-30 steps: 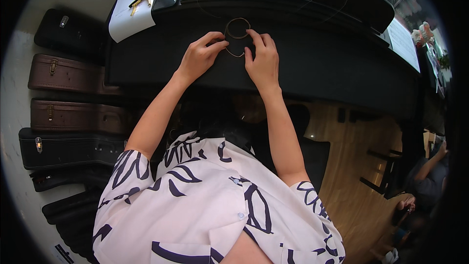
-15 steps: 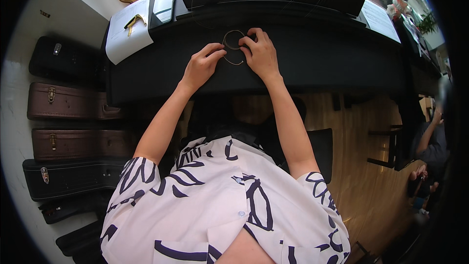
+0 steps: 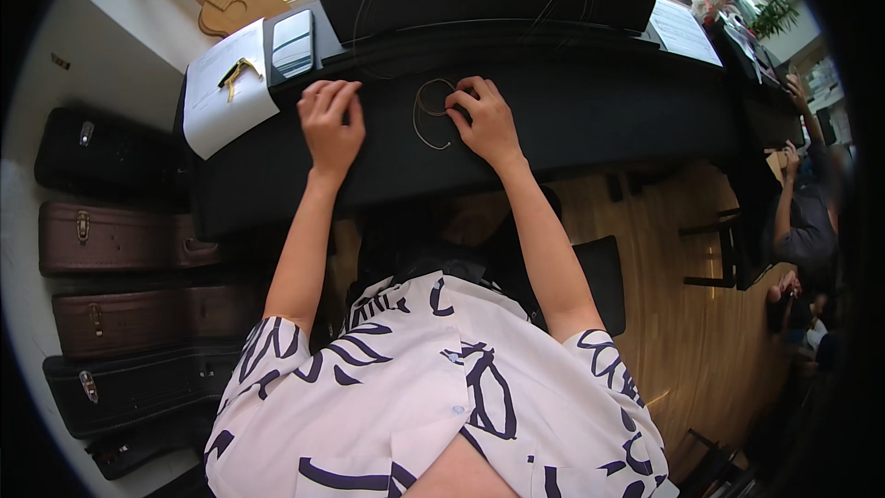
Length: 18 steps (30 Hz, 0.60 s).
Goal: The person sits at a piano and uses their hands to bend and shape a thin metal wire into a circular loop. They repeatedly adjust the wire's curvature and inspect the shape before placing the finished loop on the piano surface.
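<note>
coiled string on the black piano lid

the right hand [image 3: 484, 122] rests on the closed black piano [image 3: 590, 120], its fingers [image 3: 461, 100] curled and pinching the edge of a thin coiled string [image 3: 430, 112] that lies flat on the lid. the left hand [image 3: 330, 124] sits well apart to the left, fingers bent, gripping nothing. further left lie a white paper sheet [image 3: 221, 106] with a gold clip [image 3: 238, 72], and a phone [image 3: 293, 41] beside it.

Music shop or instrument workshop: hard instrument cases [image 3: 111, 238] are lying stacked along the left wall, a small wooden ukulele-shaped body [image 3: 224, 2] is lying above a black piano-like counter [image 3: 599, 120], loose strings [image 3: 433, 111] trailing.
</note>
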Tool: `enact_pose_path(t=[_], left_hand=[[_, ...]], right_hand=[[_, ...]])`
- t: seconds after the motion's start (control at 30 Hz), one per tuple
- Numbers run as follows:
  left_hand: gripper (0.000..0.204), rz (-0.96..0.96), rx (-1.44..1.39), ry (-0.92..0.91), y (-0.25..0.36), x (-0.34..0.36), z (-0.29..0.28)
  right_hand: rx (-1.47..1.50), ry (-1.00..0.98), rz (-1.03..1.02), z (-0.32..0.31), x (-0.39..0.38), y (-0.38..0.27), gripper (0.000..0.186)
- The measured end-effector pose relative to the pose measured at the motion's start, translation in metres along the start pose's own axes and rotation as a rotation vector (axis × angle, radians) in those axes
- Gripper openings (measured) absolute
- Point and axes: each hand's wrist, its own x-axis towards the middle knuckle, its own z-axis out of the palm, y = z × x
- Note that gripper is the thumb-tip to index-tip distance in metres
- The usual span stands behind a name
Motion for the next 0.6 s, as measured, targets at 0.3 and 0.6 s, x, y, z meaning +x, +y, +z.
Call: enact_pose_path(t=[0.3,0.6], left_hand=[[0.051,-0.144,0.489,-0.008,-0.094,0.039,0.003],[0.041,-0.103,0.298,0.188,-0.077,0.041,0.006]], right_hand=[[0.005,-0.024,0.045,-0.001,0.005,-0.002,0.012],[0.009,-0.066,0.079,-0.003,0.004,-0.002,0.021]])
